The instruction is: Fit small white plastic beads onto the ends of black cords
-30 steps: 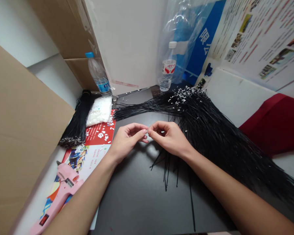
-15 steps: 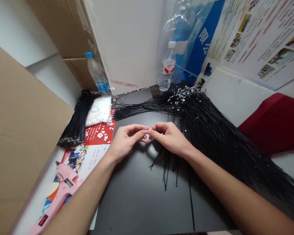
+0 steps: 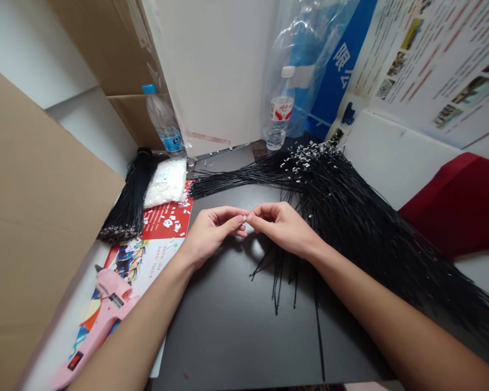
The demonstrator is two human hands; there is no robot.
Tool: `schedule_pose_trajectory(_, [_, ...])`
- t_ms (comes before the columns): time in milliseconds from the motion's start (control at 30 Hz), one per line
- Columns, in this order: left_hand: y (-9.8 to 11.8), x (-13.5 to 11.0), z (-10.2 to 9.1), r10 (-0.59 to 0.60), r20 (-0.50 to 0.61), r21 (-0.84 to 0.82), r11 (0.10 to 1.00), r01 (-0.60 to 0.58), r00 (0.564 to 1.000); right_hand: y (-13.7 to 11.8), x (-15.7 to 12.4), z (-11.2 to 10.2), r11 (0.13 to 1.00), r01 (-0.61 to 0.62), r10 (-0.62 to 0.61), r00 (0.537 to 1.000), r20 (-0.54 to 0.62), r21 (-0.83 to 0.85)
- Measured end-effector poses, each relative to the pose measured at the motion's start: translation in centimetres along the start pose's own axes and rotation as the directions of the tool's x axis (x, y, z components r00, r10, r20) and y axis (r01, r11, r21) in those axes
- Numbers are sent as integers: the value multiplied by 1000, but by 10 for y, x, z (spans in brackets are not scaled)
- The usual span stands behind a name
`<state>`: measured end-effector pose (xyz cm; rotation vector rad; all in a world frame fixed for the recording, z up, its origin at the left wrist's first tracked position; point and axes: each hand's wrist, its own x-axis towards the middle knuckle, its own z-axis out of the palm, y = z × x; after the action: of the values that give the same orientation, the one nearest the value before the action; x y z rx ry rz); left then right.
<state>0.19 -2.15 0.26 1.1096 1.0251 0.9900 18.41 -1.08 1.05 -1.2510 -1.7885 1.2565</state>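
Note:
My left hand [image 3: 210, 233] and my right hand [image 3: 283, 227] meet fingertip to fingertip above a black table [image 3: 232, 320]. Both pinch a tiny white clip [image 3: 244, 218] between thumb and forefinger; a thin black cord seems to run from it under my right hand, though I cannot follow it. A few loose black cords [image 3: 277, 279] lie just below my right hand. A big fan of black cords [image 3: 362, 228] with small white clips on their far ends spreads to the right.
A pink glue gun [image 3: 101, 320] lies at the lower left on printed sheets. A bag of white clips [image 3: 165, 183] and another black cord bundle [image 3: 129, 201] sit at the left. Two water bottles [image 3: 280, 108] stand at the back. Cardboard [image 3: 32, 228] walls the left side; a red cloth [image 3: 460, 201] lies right.
Both hands stay pinched together at the same spot; only the view has shifted slightly.

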Motion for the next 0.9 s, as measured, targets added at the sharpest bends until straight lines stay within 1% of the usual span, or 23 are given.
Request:
schedule_pose_trajectory(133, [0,-1,1,1,-23,35,999,0,1000,0,0,1,1000,-7,6,1000,-23,-20])
schedule_pose_trajectory(300, [2,-2,3,32,-107,120,993,-19,994,-6,-3,5,999,-15,13,997,-81,-29])
schedule_pose_trajectory(367, [2,-1,4,46,-122,144,989,-29,991,-8,-3,6,999,-20,17,995,-95,-27])
schedule_pose_trajectory(533, [0,0,3,36,-119,131,991,-20,992,-5,-2,7,999,-3,-2,995,-104,-48])
schedule_pose_trajectory(700, [1,0,3,37,-99,112,993,-26,994,1,0,7,998,54,-53,995,-80,13])
schedule_pose_trajectory(900, [1,-1,4,48,-94,136,990,-35,994,5,2,9,998,63,-62,993,-98,3])
